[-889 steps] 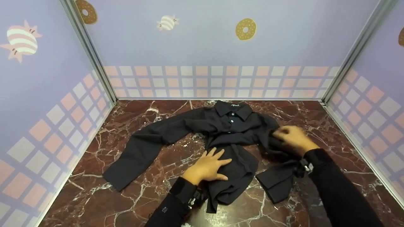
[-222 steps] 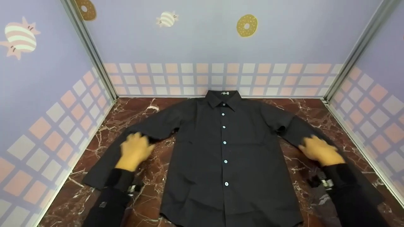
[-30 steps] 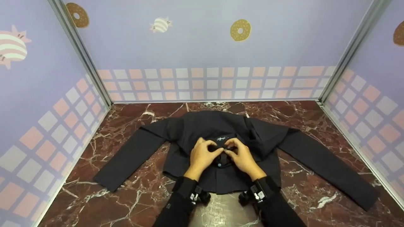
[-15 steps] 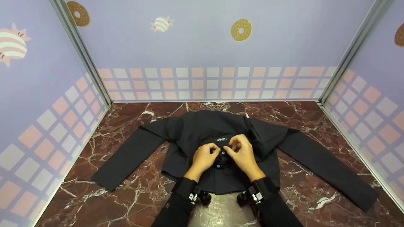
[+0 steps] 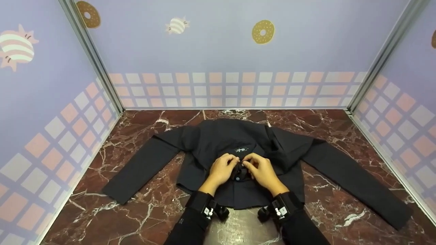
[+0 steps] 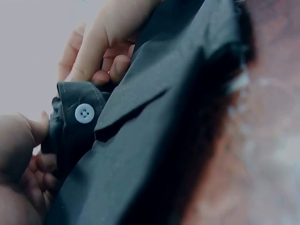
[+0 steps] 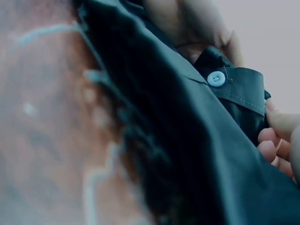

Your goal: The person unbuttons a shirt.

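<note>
A black long-sleeved button shirt (image 5: 235, 131) lies bunched on the table, both sleeves spread out sideways. Its collar opening, with a small white label (image 5: 242, 149), faces me at the middle. My left hand (image 5: 221, 169) and right hand (image 5: 263, 172) meet there, thumb and fingers of each pinching the edge of the collar band. A pale button (image 5: 237, 178) shows just below my hands. Close up in the left wrist view, a white four-hole button (image 6: 85, 113) sits on the stitched band between both hands. The right wrist view also shows a button (image 7: 216, 78) on the band.
Under the shirt is a reddish-brown marbled table (image 5: 143, 217). Patterned lilac panels enclose it at the back (image 5: 218, 51), left and right, joined by metal corner posts (image 5: 98, 68). Dark camera straps circle both wrists.
Seven seconds back, the shirt lay flat with its collar at the back edge; now its upper part is folded towards me. Within the last half second, my right hand lowered slightly and the fingertips drew closer.
</note>
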`<move>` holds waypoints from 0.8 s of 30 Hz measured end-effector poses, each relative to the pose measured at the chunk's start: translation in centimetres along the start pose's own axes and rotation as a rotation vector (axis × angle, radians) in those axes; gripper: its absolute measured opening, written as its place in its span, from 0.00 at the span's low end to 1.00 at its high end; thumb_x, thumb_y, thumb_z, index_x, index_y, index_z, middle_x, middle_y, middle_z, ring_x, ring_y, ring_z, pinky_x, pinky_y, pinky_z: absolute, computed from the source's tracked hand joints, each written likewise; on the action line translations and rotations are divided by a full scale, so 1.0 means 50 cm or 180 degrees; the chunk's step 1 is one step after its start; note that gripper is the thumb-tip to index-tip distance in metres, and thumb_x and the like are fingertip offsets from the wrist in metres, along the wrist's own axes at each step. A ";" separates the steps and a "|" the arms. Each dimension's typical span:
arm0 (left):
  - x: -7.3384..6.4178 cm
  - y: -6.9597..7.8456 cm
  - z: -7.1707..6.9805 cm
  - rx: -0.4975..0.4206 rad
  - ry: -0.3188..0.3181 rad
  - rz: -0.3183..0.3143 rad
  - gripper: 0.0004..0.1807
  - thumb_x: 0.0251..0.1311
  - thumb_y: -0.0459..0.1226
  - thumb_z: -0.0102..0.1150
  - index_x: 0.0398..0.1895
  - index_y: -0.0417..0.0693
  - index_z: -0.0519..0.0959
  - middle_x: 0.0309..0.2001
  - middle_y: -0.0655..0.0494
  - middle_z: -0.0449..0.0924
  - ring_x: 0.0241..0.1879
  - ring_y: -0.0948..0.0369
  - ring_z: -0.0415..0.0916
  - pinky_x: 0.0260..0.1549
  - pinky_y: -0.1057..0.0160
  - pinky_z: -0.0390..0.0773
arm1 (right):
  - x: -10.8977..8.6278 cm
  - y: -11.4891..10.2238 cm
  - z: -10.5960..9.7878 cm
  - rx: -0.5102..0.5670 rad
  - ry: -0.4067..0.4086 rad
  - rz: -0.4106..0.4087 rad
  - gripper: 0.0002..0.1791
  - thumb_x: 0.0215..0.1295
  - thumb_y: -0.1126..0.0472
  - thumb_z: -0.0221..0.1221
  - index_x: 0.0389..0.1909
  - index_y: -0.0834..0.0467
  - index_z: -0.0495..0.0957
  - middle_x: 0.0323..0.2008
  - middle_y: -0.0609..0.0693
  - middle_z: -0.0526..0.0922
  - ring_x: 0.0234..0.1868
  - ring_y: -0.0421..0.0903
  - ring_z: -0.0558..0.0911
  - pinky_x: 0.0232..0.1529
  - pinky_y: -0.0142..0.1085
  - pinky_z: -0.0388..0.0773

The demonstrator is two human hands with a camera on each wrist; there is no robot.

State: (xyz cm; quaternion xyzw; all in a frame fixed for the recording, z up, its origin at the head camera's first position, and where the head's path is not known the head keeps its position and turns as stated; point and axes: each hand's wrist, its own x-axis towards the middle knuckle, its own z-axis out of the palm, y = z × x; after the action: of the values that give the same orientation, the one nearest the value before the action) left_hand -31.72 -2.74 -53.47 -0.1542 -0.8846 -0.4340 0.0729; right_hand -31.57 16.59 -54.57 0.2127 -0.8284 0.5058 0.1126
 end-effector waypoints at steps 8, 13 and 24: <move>-0.004 -0.002 -0.001 -0.0140 -0.0234 0.0164 0.11 0.69 0.52 0.65 0.41 0.59 0.88 0.31 0.69 0.81 0.24 0.69 0.70 0.29 0.65 0.72 | 0.000 0.001 0.002 -0.0008 0.0085 -0.0108 0.04 0.73 0.61 0.63 0.38 0.56 0.83 0.20 0.43 0.77 0.15 0.39 0.76 0.18 0.33 0.75; -0.010 -0.005 0.006 -0.0167 -0.0274 0.0263 0.07 0.69 0.47 0.67 0.39 0.56 0.87 0.32 0.67 0.81 0.24 0.70 0.69 0.29 0.65 0.71 | -0.007 -0.001 0.010 -0.0261 0.0069 -0.0035 0.04 0.74 0.60 0.62 0.37 0.54 0.82 0.24 0.41 0.81 0.23 0.39 0.78 0.27 0.33 0.75; 0.002 -0.001 0.001 -0.1511 -0.0046 -0.0402 0.08 0.69 0.39 0.65 0.38 0.43 0.85 0.34 0.61 0.81 0.35 0.63 0.74 0.40 0.63 0.73 | 0.001 -0.025 0.019 0.0422 0.0611 -0.0234 0.06 0.66 0.67 0.69 0.30 0.61 0.84 0.19 0.51 0.80 0.16 0.41 0.75 0.19 0.27 0.70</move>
State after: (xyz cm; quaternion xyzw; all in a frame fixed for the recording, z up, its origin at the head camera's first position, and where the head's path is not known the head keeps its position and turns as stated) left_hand -31.85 -2.72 -53.51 -0.1145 -0.7662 -0.6323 0.0011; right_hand -30.98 15.23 -54.01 0.2005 -0.7702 0.5730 0.1955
